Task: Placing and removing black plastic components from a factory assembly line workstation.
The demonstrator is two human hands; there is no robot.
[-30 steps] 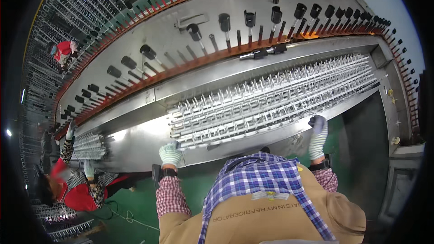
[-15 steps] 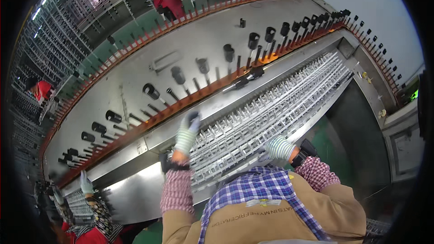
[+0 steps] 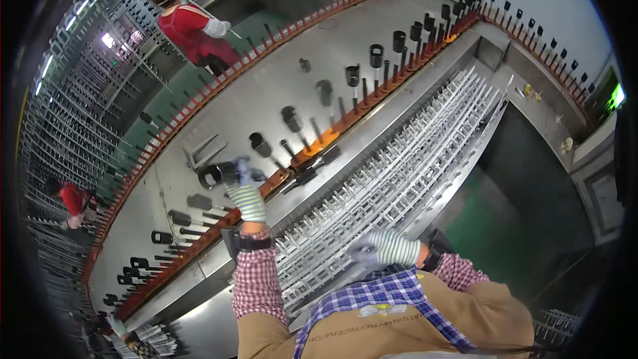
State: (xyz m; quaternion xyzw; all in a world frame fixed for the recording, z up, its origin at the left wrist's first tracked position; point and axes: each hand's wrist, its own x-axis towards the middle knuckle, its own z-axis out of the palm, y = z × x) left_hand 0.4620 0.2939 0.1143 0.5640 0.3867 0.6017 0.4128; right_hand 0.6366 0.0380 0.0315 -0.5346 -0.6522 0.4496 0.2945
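Observation:
My left hand (image 3: 244, 189), in a striped work glove, reaches forward over the steel bench and closes around a black cylinder fixture (image 3: 211, 175) beside the orange rail (image 3: 332, 134). My right hand (image 3: 384, 247), also gloved, lies with curled fingers on the near edge of a long metal tube rack (image 3: 412, 159) that runs diagonally across the bench. Both checked sleeves come up from the lower edge.
A row of black cylinder fixtures (image 3: 375, 56) stands along the orange rail. A dark hand tool (image 3: 312, 167) lies by the rail. A person in red (image 3: 189, 26) works beyond the bench; another person in red (image 3: 70, 199) is at far left. Green floor (image 3: 505, 226) lies right.
My left hand left the rack's near edge and reached forward to the black fixture. My right hand slid left along the rack. The view swung, tilting the bench more.

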